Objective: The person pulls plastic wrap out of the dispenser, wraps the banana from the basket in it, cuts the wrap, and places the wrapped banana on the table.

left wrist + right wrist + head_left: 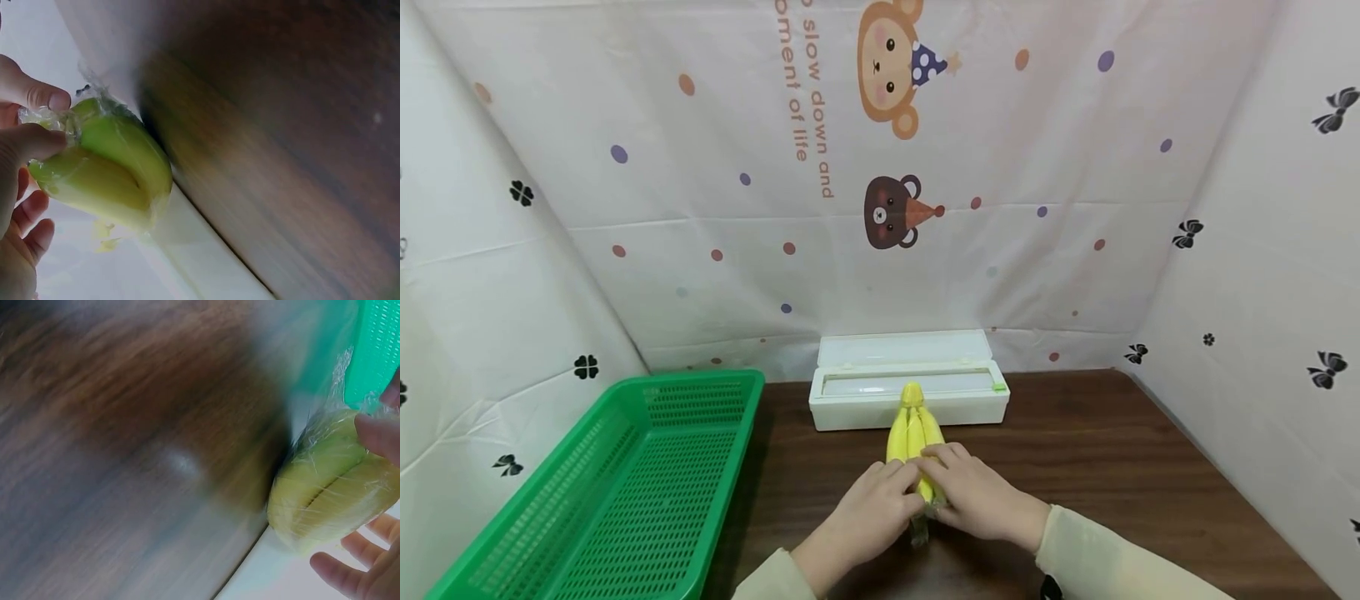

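A bunch of yellow bananas [916, 429] lies on the table with its stem end toward the back, beside the white box. Clear cling film [325, 440] covers its near end, where the tips look greenish. My left hand [876, 508] holds the bunch from the left, its thumb [37, 142] pressed on bunched film at the tips. From the other side my right hand [981, 496] holds it, thumb [378, 434] on the film and the other fingers spread along the bunch. Both hands nearly meet over the bananas and hide part of them. A loose film end hangs toward me.
A long white cling film box [910, 412] with its lid raised stands against the back curtain. On the left is a green plastic basket [718, 492] with nothing in it. Patterned white cloth [1000, 275] encloses the dark wooden table [1075, 450] at the back and sides.
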Motion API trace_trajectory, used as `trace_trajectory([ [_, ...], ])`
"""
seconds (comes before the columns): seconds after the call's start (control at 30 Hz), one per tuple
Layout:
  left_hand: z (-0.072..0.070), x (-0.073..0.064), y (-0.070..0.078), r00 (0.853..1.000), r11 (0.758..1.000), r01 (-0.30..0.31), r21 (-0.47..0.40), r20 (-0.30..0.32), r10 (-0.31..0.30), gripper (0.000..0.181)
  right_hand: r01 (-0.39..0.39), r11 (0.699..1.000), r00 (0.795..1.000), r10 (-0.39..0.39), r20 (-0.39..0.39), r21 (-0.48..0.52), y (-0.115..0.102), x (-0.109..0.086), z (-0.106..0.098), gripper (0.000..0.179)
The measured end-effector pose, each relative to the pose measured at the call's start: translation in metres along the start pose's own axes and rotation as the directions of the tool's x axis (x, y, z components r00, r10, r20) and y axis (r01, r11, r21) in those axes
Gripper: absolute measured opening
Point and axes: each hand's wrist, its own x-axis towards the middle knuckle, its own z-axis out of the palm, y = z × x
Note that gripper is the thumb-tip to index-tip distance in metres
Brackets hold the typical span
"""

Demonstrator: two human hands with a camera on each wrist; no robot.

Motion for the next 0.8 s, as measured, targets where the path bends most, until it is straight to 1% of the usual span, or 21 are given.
trace_trajectory([
  [0.13,-0.0019,-0.0027,-0.0019,0.999,0.999,-0.019,-0.028,0.043,0.020,0.017,-0.013,0.998,1.000,0.012,0.009,0.059,0.0028,0.0001,-0.0011,0.055],
  [0.27,-0.0045,-0.0055,-0.0032,0.993,0.998,-0.049,-0.041,0.106,0.053,0.034,-0.027,0.996,0.999,0.025,0.024,0.087,0.0049,0.0004,-0.0023,0.056],
  [0.33,-0.0050,-0.0059,-0.0027,0.991,0.998,-0.066,-0.020,0.113,0.068,0.040,-0.033,0.994,0.999,0.030,0.029,0.103,0.0056,0.0005,-0.0033,0.057],
  [0.37,-0.0048,-0.0058,-0.0021,0.992,0.997,-0.074,-0.001,0.105,0.074,0.037,-0.035,0.993,0.999,0.032,0.030,0.111,0.0057,0.0006,-0.0040,0.057],
  [0.43,-0.0037,-0.0051,-0.0009,0.994,0.996,-0.085,0.039,0.069,0.082,0.027,-0.039,0.991,0.999,0.036,0.030,0.127,0.0059,0.0006,-0.0053,0.057],
  [0.53,-0.0004,-0.0036,-0.0005,0.996,0.992,-0.091,0.090,-0.009,0.092,0.009,-0.049,0.987,0.999,0.045,0.029,0.152,0.0061,0.0005,-0.0070,0.056],
  [0.6,0.0013,-0.0024,-0.0013,0.993,0.990,-0.097,0.104,-0.053,0.103,0.003,-0.052,0.986,0.998,0.048,0.028,0.156,0.0065,0.0001,-0.0074,0.053],
  [0.67,0.0019,-0.0007,-0.0030,0.989,0.989,-0.104,0.104,-0.095,0.114,0.004,-0.051,0.987,0.999,0.049,0.017,0.150,0.0075,0.0000,-0.0075,0.046],
  [0.73,0.0010,0.0016,-0.0047,0.983,0.988,-0.115,0.106,-0.132,0.129,0.010,-0.049,0.987,0.999,0.049,0.003,0.153,0.0083,-0.0006,-0.0081,0.039],
  [0.8,-0.0008,0.0036,-0.0060,0.978,0.988,-0.122,0.099,-0.161,0.136,0.016,-0.051,0.982,0.999,0.053,-0.005,0.182,0.0092,-0.0016,-0.0091,0.037],
])
